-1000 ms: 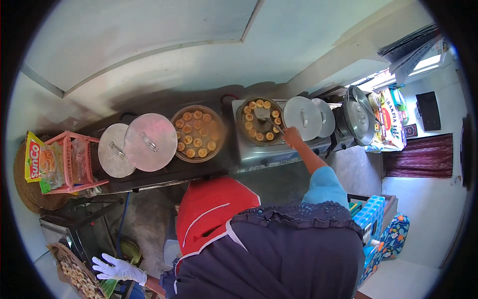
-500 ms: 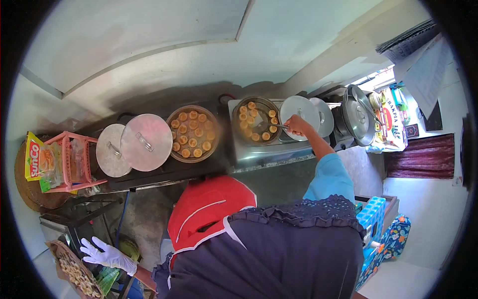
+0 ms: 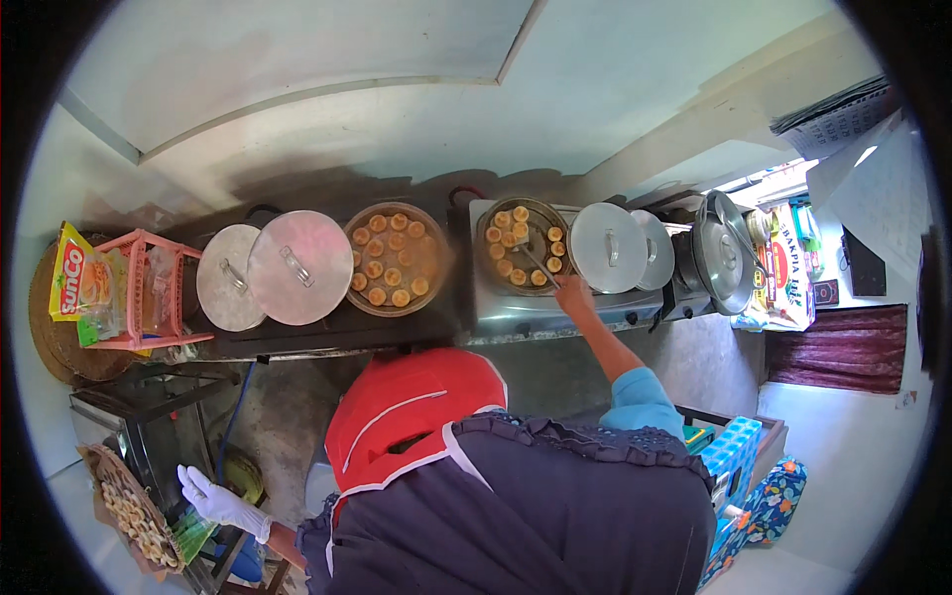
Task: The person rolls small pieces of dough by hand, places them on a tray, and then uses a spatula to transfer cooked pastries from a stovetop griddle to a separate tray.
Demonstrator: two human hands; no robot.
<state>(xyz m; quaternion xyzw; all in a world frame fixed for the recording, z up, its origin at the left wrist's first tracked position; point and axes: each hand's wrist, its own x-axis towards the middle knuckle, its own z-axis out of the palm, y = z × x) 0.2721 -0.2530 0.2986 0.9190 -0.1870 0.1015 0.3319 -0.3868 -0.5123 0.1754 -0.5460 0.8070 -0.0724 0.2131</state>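
Observation:
My right hand (image 3: 573, 297) grips the handle of a spatula (image 3: 538, 265). The spatula's flat end reaches into the right-hand round pan (image 3: 515, 289), among several golden-brown round pastries (image 3: 502, 268) around the pan's inside. My left hand (image 3: 226, 505), in a white glove, hangs low at the left with its fingers stretched out and nothing in it. Nearest to it is a tray of small pale pieces (image 3: 136, 511), lined with brown paper. A second round pan (image 3: 432, 256), left of the first, holds more browned pastries.
Two round lids (image 3: 297, 268) overlap left of the pans, and two more lids (image 3: 607, 248) lie on the steel stove (image 3: 506, 319) to the right. Beyond stands a large lidded pot (image 3: 724, 260). A pink plastic rack (image 3: 134, 288) occupies the far left, beside a yellow packet (image 3: 71, 273).
My right hand has moved left within the view and toward me, and the spatula's tip now sits nearer the pan's middle. The fingers of my left hand have drawn closer together.

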